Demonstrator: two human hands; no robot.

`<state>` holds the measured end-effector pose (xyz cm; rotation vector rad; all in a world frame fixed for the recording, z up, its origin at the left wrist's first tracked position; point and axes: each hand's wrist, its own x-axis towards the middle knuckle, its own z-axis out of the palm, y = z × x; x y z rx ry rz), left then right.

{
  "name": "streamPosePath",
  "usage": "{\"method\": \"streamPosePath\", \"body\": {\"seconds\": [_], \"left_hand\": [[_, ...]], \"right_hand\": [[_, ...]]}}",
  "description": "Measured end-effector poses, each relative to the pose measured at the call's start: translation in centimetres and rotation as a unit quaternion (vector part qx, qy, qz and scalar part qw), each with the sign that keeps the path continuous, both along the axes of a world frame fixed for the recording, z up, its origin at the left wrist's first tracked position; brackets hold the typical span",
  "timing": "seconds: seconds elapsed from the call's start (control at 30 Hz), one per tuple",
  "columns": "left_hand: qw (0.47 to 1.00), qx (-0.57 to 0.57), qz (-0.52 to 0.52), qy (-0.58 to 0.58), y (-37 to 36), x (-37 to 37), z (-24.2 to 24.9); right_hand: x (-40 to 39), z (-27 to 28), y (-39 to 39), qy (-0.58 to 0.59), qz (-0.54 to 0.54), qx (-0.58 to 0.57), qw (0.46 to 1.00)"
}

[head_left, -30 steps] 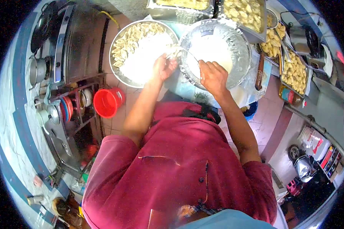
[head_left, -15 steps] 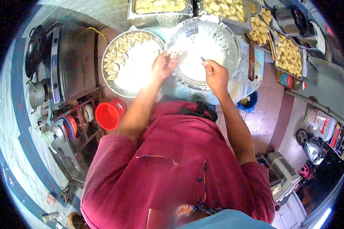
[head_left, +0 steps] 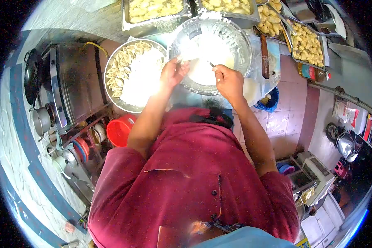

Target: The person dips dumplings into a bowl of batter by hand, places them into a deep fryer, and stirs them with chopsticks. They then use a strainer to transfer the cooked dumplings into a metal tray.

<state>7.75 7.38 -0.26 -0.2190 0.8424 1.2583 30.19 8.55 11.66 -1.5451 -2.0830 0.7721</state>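
My left hand point(head_left: 173, 73) is over the near left rim of a large clear bowl point(head_left: 245, 62) of white mixture, palm turned up. Its fingers are bent together around something that glare hides. My right hand point(head_left: 230, 82) is closed round the handle of a thin metal utensil point(head_left: 212, 65) at the bowl's near right side. The utensil's far end is lost in the glare. Left of the bowl is a round metal tray point(head_left: 110, 98), with several folded, filled dough pieces point(head_left: 119, 74) along its left side and a bright white area on its right.
Two metal pans point(head_left: 153, 22) of pale yellow food pieces stand behind the bowl. A tray of pale pieces point(head_left: 306, 45) and an oil bottle point(head_left: 314, 72) are at the right. A red bucket point(head_left: 119, 131) is below left, a blue-lined bin point(head_left: 269, 101) below right.
The view has shifted, so the bowl and trays appear a little further left. Both hands stay at the bowl; the right still grips the utensil, and the left has turned slightly.
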Motion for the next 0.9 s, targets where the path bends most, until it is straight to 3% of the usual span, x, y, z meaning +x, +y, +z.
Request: {"method": "streamPosePath", "body": {"seconds": [0.13,0.23,0.37,0.47,0.57,0.6,0.7,0.73,0.83,0.9], "left_hand": [[1.000,0.010,-0.008,-0.020,-0.6,-0.2,-1.0],[0.999,-0.002,-0.014,-0.040,-0.4,0.1,-1.8],[0.998,-0.032,-0.043,-0.030,-0.8,-0.2,-2.2],[0.977,-0.055,-0.105,0.175,-0.1,1.2,-2.1],[0.921,-0.006,-0.214,0.326,0.2,2.9,-2.2],[0.905,0.013,-0.238,0.352,0.1,3.3,-3.3],[0.786,0.062,-0.316,0.528,-0.2,5.8,-3.6],[0.770,0.097,-0.305,0.553,-0.3,6.3,-5.3],[0.628,0.097,-0.366,0.679,-0.5,7.7,-6.9],[0.602,0.122,-0.381,0.691,-0.5,7.8,-7.4]], "right_hand": [[0.2,1.2,0.3,0.031,-0.022,-0.039,0.999],[0.8,-0.5,0.4,0.006,0.017,0.045,0.999],[2.7,-1.4,0.8,0.051,-0.082,-0.047,0.994],[5.0,-1.6,1.3,-0.006,-0.127,-0.063,0.990],[7.6,-5.7,0.3,-0.240,-0.119,-0.053,0.962],[8.0,-6.7,-0.2,-0.245,-0.129,-0.076,0.958],[8.7,-9.3,-1.4,-0.306,-0.134,-0.101,0.937],[8.7,-9.5,-1.8,-0.279,-0.135,-0.087,0.947],[8.1,-10.1,-2.1,-0.290,-0.118,-0.119,0.942],[7.8,-10.2,-2.9,-0.203,-0.124,-0.102,0.966]]}}
